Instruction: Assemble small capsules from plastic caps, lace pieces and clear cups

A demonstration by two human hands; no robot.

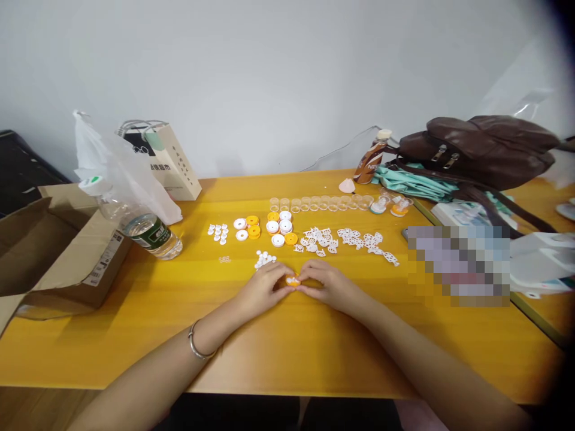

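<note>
Near the middle of the table, my left hand (265, 284) and my right hand (324, 282) meet fingertip to fingertip. Between them they pinch a small round orange plastic part with white pieces on it (293, 281); my fingers cover its sides. Just beyond my left hand lies a cluster of small white round pieces (264, 259). Farther back stand white and orange round discs (279, 226), some stacked. White openwork leaf-shaped pieces (320, 239) spread to the right, beyond my right hand. At the left are small white pegged caps (218, 232) and tiny clear rings (224, 260).
A row of clear cups (321, 204) runs along the back, with two assembled pieces (399, 207) at its right end. A water bottle (153, 235) leans by an open cardboard box (85, 275) at left. A brown bag (480, 149) and drink bottle (372, 158) stand at right.
</note>
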